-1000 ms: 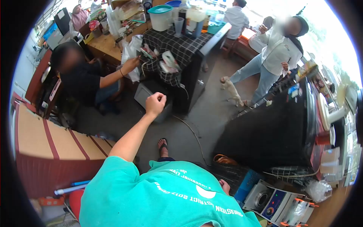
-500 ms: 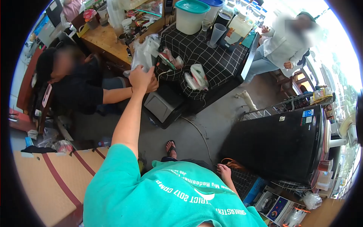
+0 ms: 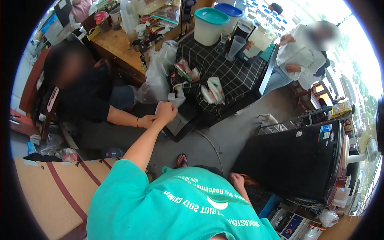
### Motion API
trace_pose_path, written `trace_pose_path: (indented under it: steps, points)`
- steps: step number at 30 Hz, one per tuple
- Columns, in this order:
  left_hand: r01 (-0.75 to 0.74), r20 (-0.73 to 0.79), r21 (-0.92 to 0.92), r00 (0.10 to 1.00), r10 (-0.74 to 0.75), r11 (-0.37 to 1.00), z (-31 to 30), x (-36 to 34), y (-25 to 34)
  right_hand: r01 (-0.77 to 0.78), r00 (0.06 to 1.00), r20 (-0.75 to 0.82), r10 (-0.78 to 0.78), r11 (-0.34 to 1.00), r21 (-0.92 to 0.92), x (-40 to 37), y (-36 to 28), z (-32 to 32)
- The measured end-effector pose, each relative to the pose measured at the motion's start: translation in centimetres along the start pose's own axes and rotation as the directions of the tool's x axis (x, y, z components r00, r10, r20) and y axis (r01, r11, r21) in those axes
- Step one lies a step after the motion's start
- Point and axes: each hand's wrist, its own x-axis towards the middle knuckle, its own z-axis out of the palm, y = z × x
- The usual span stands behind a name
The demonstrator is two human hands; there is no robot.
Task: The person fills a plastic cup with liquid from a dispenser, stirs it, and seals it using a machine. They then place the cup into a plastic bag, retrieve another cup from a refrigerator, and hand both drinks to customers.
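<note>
My left hand (image 3: pixel 167 112) is stretched forward above the dark box with a grey lid (image 3: pixel 178 123), its fingers closed. Whatever they pinch, if anything, is too hidden to name. Right beside my wrist is the hand (image 3: pixel 146 121) of a seated person in dark clothes, with a thin band round the wrist. A clear plastic bag (image 3: pixel 159 74) hangs at the table corner just beyond. Low at my side, my right hand (image 3: pixel 237 179) is curled near the black fridge (image 3: pixel 286 160); its fingertips are partly hidden.
A table with a black checked cover (image 3: pixel 244 66) holds a teal-lidded tub (image 3: pixel 210 28), cups and wrapped packs (image 3: pixel 213 91). A cable (image 3: pixel 212 145) runs over the floor. Another person (image 3: pixel 300 56) stands at the far right, near a small pale animal (image 3: pixel 269 119).
My left hand has drawn back from the plastic bag, down and to the right, over the box. The seated person's hand has come lower too. My right hand has barely moved.
</note>
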Motion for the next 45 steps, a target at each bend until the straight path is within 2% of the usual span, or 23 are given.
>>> trace_pose_path:
  steps: [2, 4, 9, 10, 11, 13, 15, 18, 20, 23, 25, 26, 27, 29, 32, 33, 34, 35, 37, 40, 41, 43, 45]
  points:
    - [-0.113, -0.068, -0.342, 0.993, 0.096, 0.933, -0.5, -3.8, 1.5, 0.147, 0.989, 0.038, -0.144, 0.982, -0.117, 1.3, -4.6, 0.5]
    - [-0.122, 0.12, -0.525, 0.969, 0.216, 0.842, -0.8, -7.0, 3.4, 0.261, 0.962, 0.107, -0.25, 0.96, -0.102, 1.5, -12.6, 0.7]
    - [-0.188, 0.405, -0.684, 0.706, 0.581, 0.705, -3.0, -11.9, 12.0, 0.722, 0.687, 0.151, -0.711, 0.69, -0.037, -0.5, -29.3, -0.2]
    - [-0.218, 0.414, -0.697, 0.656, 0.632, 0.683, -3.5, -11.9, 13.6, 0.719, 0.693, 0.116, -0.711, 0.693, -0.047, -0.2, -29.6, 0.0]
    - [-0.252, 0.418, -0.712, 0.598, 0.684, 0.655, -3.8, -11.5, 14.9, 0.609, 0.72, 0.269, -0.64, 0.768, 0.199, 0.4, -29.5, 0.1]
    - [-0.327, 0.361, -0.704, 0.6, 0.714, 0.63, -4.1, -10.5, 17.1, 0.454, 0.723, 0.353, -0.594, 0.794, 0.405, 1.6, -28.4, -0.7]
    - [-0.396, 0.306, -0.701, 0.585, 0.751, 0.594, -4.1, -9.4, 19.7, 0.33, 0.816, 0.469, -0.338, 0.938, 0.1, 2.2, -26.5, -1.7]
    - [-0.291, 0.165, -0.758, 0.78, 0.603, 0.584, -3.7, -8.7, 22.8, 0.245, 0.908, 0.217, -0.359, 0.873, 0.421, -1.3, -25.3, -3.8]
    - [-0.302, 0.151, -0.777, 0.762, 0.63, 0.552, -3.0, -8.8, 25.0, 0.237, 0.929, 0.08, -0.361, 0.747, 0.621, -3.5, -23.9, -4.9]
    - [-0.195, 0.174, -0.862, 0.753, 0.635, 0.467, -2.6, -10.2, 29.7, 0.274, 0.951, -0.14, -0.275, 0.543, 0.794, -7.0, -21.6, -7.2]
    - [-0.091, 0.213, -0.911, 0.732, 0.647, 0.403, -3.0, -11.8, 33.6, 0.288, 0.852, -0.317, -0.417, -0.133, 0.948, -9.2, -19.5, -9.2]
    - [-0.111, 0.192, -0.931, 0.662, 0.725, 0.348, -3.5, -12.8, 35.8, 0.132, 0.727, -0.331, -0.602, -0.35, 0.927, -10.1, -18.9, -10.5]
    - [-0.123, 0.167, -0.949, 0.585, 0.794, 0.29, -3.4, -13.9, 37.8, 0.152, 0.728, -0.351, -0.589, -0.361, 0.92, -11.4, -18.2, -11.7]
    - [-0.173, 0.131, -0.955, 0.479, 0.868, 0.24, -2.3, -16.4, 41.6, -0.047, 0.94, -0.114, -0.323, -0.451, 0.891, -14.2, -16.5, -13.8]
    - [-0.365, 0.11, -0.916, 0.173, 0.979, 0.167, -2.8, -20.5, 48.0, 0.055, 0.895, -0.216, -0.39, -0.384, 0.922, -14.5, -11.0, -14.6]
    - [-0.356, 0.115, -0.92, 0.153, 0.982, 0.163, -2.2, -21.6, 50.0, 0.061, 0.846, -0.246, -0.473, -0.373, 0.926, -15.7, -10.2, -15.3]
    - [-0.505, 0.016, -0.86, 0.108, 0.994, 0.069, -1.5, -22.7, 51.9, 0.387, 0.894, -0.389, -0.223, -0.053, 0.92, -17.4, -9.0, -16.2]
    - [-0.632, -0.072, -0.774, 0.052, 0.996, -0.023, -0.8, -24.0, 53.8, 0.388, 0.898, -0.392, -0.198, -0.06, 0.92, -19.2, -8.3, -17.9]
    - [-0.674, -0.137, -0.736, 0.055, 0.989, -0.064, 0.0, -26.5, 57.6, 0.035, 0.887, -0.249, -0.389, -0.481, 0.876, -21.9, -6.4, -22.4]
    - [-0.686, -0.186, -0.719, 0.044, 0.982, -0.106, 0.6, -30.6, 62.9, 0.368, 0.835, -0.448, -0.32, -0.281, 0.886, -24.4, 0.1, -27.4]
    - [-0.701, -0.196, -0.705, 0.045, 0.979, -0.109, 0.9, -31.9, 64.6, 0.388, 0.835, -0.474, -0.279, -0.31, 0.868, -26.2, 0.2, -29.7]
    - [-0.656, -0.184, -0.748, 0.05, 0.982, -0.106, 2.5, -34.3, 67.3, 0.377, 0.593, -0.6, -0.537, -0.474, 0.796, -27.7, 3.4, -32.9]
    - [-0.594, -0.211, -0.779, -0.049, 0.976, -0.198, 3.0, -36.2, 69.9, 0.28, 0.638, -0.563, -0.525, -0.522, 0.805, -28.0, 7.2, -34.1]
